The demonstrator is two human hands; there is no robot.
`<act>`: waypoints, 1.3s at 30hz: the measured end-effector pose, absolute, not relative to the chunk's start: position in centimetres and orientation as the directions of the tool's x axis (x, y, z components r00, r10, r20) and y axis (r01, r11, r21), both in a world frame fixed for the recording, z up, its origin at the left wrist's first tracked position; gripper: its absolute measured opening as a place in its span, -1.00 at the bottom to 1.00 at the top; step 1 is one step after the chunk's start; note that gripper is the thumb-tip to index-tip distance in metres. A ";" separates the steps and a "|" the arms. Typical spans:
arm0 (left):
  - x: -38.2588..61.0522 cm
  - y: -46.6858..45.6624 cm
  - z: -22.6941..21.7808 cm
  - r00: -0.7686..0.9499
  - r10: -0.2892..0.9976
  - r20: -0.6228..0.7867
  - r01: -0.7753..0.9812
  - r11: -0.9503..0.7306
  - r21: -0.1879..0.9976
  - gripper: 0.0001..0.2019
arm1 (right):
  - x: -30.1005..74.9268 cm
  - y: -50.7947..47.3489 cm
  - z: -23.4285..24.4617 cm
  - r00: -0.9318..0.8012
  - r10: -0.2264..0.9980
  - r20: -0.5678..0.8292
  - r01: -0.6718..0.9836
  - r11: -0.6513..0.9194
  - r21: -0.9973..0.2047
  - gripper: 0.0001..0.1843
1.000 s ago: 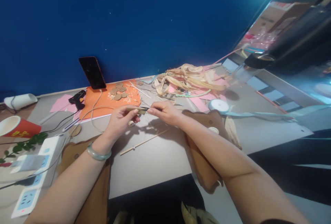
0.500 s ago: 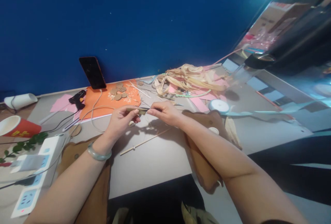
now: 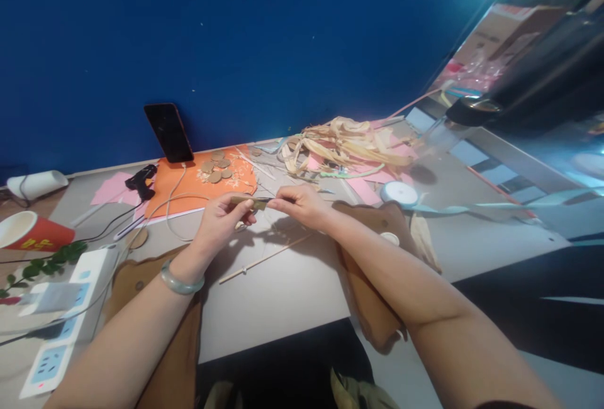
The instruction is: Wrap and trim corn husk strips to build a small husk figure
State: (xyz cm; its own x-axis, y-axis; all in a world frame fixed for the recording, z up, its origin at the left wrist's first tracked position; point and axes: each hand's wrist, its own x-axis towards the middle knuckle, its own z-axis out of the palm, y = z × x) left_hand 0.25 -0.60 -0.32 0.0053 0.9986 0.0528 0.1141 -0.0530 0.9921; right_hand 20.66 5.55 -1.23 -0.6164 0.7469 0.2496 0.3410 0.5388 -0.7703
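Red cup: the red paper cup with yellow lettering sits left of frame near the white plastic power strip. If the left forearm swings out it could get knocked, and if there's liquid in it (can't tell), yikes.
White cable: the thin white cable under the black slab phone loops close to the left hand, so a snagged wrist could tug the phone off its lean.
Left hand: this hand has thumb and fingers pinched on the narrow, flat olive-brown strip. Small grip, so imo a hard pull from the other side could twist it loose.
Wooden stick: the thin pale wooden stick lies loose below the hands, and a dropped wrist might roll it.
Right hand: this one is closed up, seemingly pinching the slim dark sliver. If that's sharp (can't tell), a slip could nick the left fingertips.
Olive strip: dead centre of frame, held up between the hands. Blunt left end, left thumb over its middle, darker toward the right. Dull, roughly level; material's anyone's guess.
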 end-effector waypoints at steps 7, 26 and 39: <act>0.3 -0.7 -0.4 0.005 1.000 0.029 0.130 -0.029 0.991 -0.71 | 20.6 5.3 -1.1 -0.609 0.752 0.252 0.369 0.550 -0.749 -0.50; 0.9 -0.8 0.1 -0.016 1.000 0.015 0.125 -0.013 0.992 -0.71 | 20.4 5.2 -1.3 -0.603 0.754 0.261 0.371 0.555 -0.745 -0.48; 1.0 -0.8 -0.5 -0.024 0.999 0.022 0.119 -0.019 0.993 -0.72 | 20.3 5.0 -1.0 -0.616 0.749 0.243 0.371 0.548 -0.750 -0.48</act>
